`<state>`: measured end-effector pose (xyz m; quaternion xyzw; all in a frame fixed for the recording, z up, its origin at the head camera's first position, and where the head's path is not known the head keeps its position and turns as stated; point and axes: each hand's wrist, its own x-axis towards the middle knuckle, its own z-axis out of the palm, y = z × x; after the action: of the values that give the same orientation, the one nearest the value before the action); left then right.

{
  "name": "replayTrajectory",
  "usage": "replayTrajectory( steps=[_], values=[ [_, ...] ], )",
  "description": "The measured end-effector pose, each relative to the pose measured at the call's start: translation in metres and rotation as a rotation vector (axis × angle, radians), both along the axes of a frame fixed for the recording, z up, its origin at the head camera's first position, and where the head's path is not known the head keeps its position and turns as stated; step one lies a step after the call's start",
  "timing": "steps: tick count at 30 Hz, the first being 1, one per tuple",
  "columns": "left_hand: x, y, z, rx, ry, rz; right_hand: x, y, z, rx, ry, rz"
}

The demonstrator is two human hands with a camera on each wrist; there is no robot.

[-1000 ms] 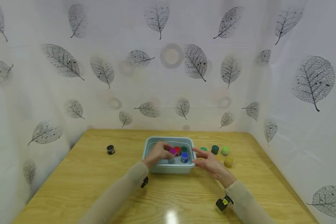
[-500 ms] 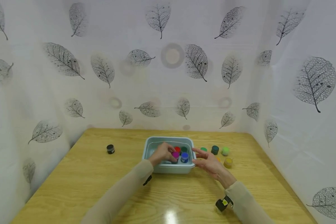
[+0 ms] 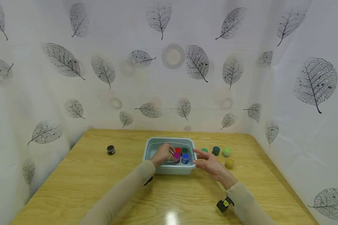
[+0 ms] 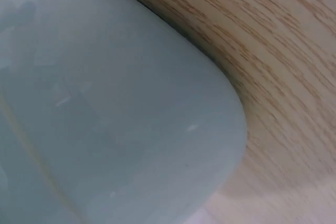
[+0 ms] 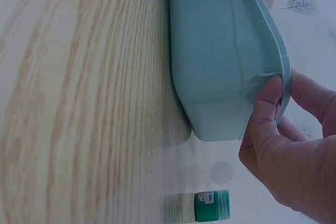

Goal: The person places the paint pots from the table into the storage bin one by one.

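In the head view a pale blue plastic basin point(image 3: 169, 170) stands on the table. My left hand point(image 3: 164, 153) reaches into it, fingers and thumb round a purple paint jar point(image 3: 176, 156) that stands low inside. Beside that jar are a blue jar point(image 3: 185, 158), a red jar point(image 3: 178, 150) and a dark green jar point(image 3: 184, 150). My right hand point(image 3: 212, 165) grips the basin's right rim; the right wrist view shows its thumb and fingers pinching the rim point(image 5: 285, 59). The left wrist view shows only the basin's outer wall point(image 4: 131, 103), so the left fingers are hidden there.
Right of the basin stand a green jar point(image 3: 204, 150), a dark teal jar point(image 3: 216, 151), a light green jar point(image 3: 226, 152) and a yellow jar point(image 3: 229, 163). An orange one is partly hidden behind the right hand. A black jar point(image 3: 111, 150) stands alone at left. A leaf-patterned curtain point(image 3: 169, 93) surrounds the table.
My left hand has lowered the purple jar into the basin, moving slightly right, to beside the blue jar. Over the last half second it hardly moves. The right hand stays at the rim.
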<state>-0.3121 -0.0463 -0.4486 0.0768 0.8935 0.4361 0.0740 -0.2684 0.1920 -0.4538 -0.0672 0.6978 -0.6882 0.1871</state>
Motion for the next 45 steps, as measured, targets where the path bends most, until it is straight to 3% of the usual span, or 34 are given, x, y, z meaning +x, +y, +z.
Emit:
replayTrajectory(
  steps=[11, 19, 24, 29, 34, 40, 45],
  values=[
    [-0.002, -0.001, 0.0, 0.085, -0.045, -0.032, 0.002, -0.001, 0.004, -0.007, -0.002, 0.003],
    [-0.004, -0.001, 0.0, 0.087, -0.078, -0.023, 0.001, -0.001, 0.004, -0.013, -0.006, 0.0],
    [-0.001, -0.005, 0.003, 0.162, -0.084, -0.061, 0.002, -0.001, 0.005, -0.008, -0.004, 0.009],
    [0.002, -0.014, 0.011, 0.203, -0.072, -0.095, 0.003, -0.001, 0.005, -0.007, -0.007, 0.007],
    [0.001, -0.024, 0.022, 0.185, -0.083, -0.097, 0.002, -0.002, 0.005, -0.004, -0.005, -0.001],
    [0.001, -0.034, 0.031, 0.113, -0.011, -0.112, 0.001, -0.003, 0.002, -0.005, 0.003, 0.008],
    [0.002, -0.04, 0.031, 0.121, 0.085, -0.091, 0.0, -0.002, 0.001, -0.004, 0.012, 0.008]
  ],
)
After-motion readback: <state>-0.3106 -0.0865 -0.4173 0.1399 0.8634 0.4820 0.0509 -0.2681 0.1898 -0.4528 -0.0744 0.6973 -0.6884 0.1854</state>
